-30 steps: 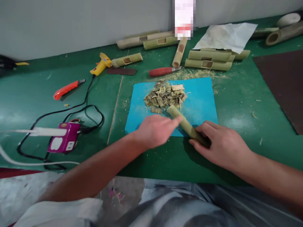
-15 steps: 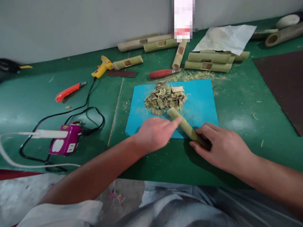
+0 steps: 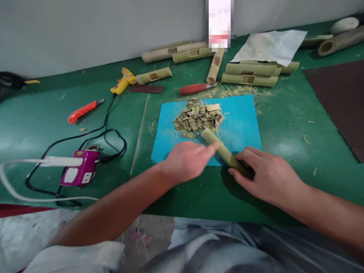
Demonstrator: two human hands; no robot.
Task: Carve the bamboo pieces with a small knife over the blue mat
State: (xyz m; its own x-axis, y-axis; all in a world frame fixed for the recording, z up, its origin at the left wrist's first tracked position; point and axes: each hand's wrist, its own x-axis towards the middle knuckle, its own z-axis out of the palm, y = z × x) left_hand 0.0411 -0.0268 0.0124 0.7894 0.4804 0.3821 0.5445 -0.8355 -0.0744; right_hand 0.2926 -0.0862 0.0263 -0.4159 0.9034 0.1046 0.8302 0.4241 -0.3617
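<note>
A right hand (image 3: 270, 172) is steadying a tube (image 3: 226, 153) while the left hand (image 3: 189, 159) is pointing at its side.

The right hand is grasping the near end, thumb and fingers on opposite sides, probably to stop it rolling and leave the rest exposed. The left hand is curling its other fingers and extending the index finger, which seems to be touching the tube; whether the curled fingers are hiding anything, I cannot tell. The tube is slanting over the near part of the blue sheet (image 3: 239, 123), its far end lying just beside the chips (image 3: 199, 117). The sheet is probably sparing the bench (image 3: 284, 125) the litter. The knife (image 3: 193, 89) is lying just beyond, perhaps for easy reach.
</note>
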